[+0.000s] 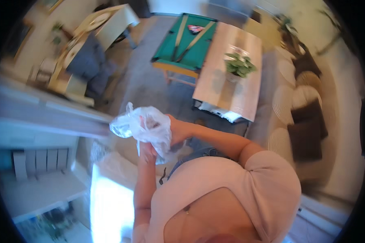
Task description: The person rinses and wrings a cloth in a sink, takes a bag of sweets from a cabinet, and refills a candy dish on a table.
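Note:
A crumpled, translucent plastic bag (153, 126) is bunched up in front of my body, held between both hands. My right hand (180, 129) grips its right side, and some fingers are hidden behind the plastic. Below the bag, my left hand (148, 149) holds it from underneath, with the fingers mostly covered by the film. Something darker shows faintly through the plastic, too blurred to name.
Ahead stands a small pool table (167, 50) with two cues and racked balls. A wooden coffee table (246, 94) bearing a potted plant (238, 65) adjoins it. A cushioned sofa (272, 112) runs along the right. A dining table (117, 29) and a blue-grey chair (89, 57) stand left.

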Demonstrator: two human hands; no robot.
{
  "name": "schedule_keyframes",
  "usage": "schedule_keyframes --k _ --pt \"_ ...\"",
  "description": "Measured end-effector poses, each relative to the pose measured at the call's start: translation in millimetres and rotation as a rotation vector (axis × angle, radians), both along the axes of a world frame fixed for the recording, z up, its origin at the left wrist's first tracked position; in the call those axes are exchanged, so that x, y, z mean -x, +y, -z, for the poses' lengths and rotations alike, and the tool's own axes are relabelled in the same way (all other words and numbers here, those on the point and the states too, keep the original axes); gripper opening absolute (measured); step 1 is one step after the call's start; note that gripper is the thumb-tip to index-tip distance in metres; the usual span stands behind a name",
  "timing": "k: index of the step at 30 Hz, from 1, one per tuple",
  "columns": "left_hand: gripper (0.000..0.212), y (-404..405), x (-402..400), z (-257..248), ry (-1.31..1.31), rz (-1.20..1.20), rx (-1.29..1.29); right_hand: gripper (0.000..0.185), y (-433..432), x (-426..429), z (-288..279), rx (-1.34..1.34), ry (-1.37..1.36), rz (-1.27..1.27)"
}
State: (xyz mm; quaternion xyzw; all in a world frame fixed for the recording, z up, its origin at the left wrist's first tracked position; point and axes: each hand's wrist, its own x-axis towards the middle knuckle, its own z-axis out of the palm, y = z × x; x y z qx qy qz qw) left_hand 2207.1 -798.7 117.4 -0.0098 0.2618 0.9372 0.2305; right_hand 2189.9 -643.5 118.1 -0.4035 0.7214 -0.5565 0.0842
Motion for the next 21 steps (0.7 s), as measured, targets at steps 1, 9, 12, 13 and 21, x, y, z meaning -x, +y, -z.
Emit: schedule_keyframes --k 1,9,12,13,21 --pt "0.058 -31 0 6 -0.132 0.172 -0.265 0.076 -25 -2 13 0.004 0.005 -0.094" --pt "0.079 -157 -36 -26 0.295 -0.731 1.171 0.035 -120 20 21 -0.217 -0.153 0.170" --pt "0.090 -183 -50 6 0.485 -0.777 1.435 0.036 -173 28 4 -0.303 -0.060 -0.051" --pt "0.089 -185 -44 14 0.513 -0.780 1.513 0.036 -191 36 0 -0.349 -0.008 -0.152" --pt "0.044 -277 31 25 -0.258 -1.239 0.653 0.080 -324 125 44 -0.046 -0.107 -0.335"
